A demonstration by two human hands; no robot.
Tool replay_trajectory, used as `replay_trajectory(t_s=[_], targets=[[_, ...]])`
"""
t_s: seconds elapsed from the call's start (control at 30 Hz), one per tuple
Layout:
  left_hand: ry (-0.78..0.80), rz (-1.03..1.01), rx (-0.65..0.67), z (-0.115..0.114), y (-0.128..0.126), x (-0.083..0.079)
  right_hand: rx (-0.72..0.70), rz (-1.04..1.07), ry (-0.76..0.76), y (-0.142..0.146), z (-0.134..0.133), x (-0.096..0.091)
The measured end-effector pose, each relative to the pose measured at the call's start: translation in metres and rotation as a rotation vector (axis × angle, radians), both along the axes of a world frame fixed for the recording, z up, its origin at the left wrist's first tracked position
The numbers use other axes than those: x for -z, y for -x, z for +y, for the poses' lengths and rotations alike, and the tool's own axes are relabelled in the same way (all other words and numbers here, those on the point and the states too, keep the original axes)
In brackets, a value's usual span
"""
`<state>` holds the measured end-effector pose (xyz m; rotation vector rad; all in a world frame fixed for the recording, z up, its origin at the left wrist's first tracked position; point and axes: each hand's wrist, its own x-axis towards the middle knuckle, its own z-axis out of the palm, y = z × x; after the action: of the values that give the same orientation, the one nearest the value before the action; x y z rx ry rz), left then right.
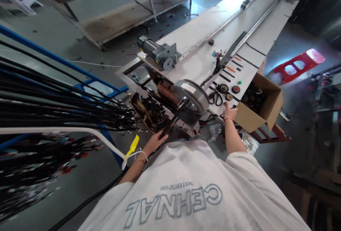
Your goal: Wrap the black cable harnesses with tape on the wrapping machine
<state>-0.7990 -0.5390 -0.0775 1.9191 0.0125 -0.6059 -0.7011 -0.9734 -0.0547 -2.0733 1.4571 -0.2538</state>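
Observation:
My left hand (156,143) is low beside my shirt, its fingers closed around a black cable bundle (170,123) that runs up toward the grey wheel (191,96) at the bench end. My right hand (230,112) is at the near edge of the white bench (197,60), fingers curled together; whatever they hold is too small or hidden to tell. Just beyond it lie a roll of tan tape (228,97), a roll of black tape (223,88) and black-handled scissors (216,97). A red-centred roll (236,89) and a small green piece (239,82) sit nearby.
An open cardboard box (274,105) with tape rolls stands right of the bench. A motor (157,51) is mounted at its left corner. Black cables (66,106) hang from a blue rack (53,55) on the left. A red stool (298,65) stands at right.

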Motion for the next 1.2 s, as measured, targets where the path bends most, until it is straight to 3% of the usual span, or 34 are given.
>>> replay_trajectory(t_s=[0.27, 0.4, 0.57, 1.0, 1.2], targets=[[-0.017, 0.016, -0.083, 0.001, 0.001, -0.018, 0.022, -0.040, -0.021, 0.003, 0.007, -0.008], [0.045, 0.009, -0.157, 0.001, 0.006, -0.014, 0.011, -0.027, -0.015, 0.002, 0.006, -0.006], [0.014, -0.021, -0.125, -0.002, 0.006, -0.009, 0.014, -0.032, -0.028, 0.002, 0.004, -0.003], [0.032, -0.094, -0.142, -0.038, -0.031, -0.031, 0.005, -0.062, -0.004, 0.004, 0.007, -0.005], [-0.012, 0.003, -0.098, -0.029, -0.025, -0.019, 0.020, -0.054, -0.010, 0.003, 0.008, -0.006]])
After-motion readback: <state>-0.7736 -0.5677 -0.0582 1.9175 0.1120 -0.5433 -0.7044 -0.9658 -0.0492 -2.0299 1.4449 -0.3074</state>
